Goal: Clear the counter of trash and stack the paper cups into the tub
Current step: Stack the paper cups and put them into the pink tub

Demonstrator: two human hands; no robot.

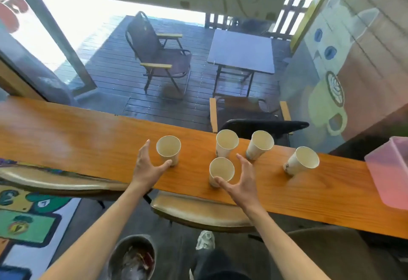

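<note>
Reaching both hands — left hand (147,164) open around leftmost upright white paper cup (168,149), right hand (239,180) open at front cup (221,170); pink plastic tub (388,169) far right along orange wooden table (66,138).

Bare forearms, dark trousers (212,264), pale sneaker (205,240).

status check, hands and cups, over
Left hand open, thumb touching the leftmost cup. Right hand open around the nearest cup. Five cups upright on the counter, none stacked. Pink tub far right, path clear.
</note>
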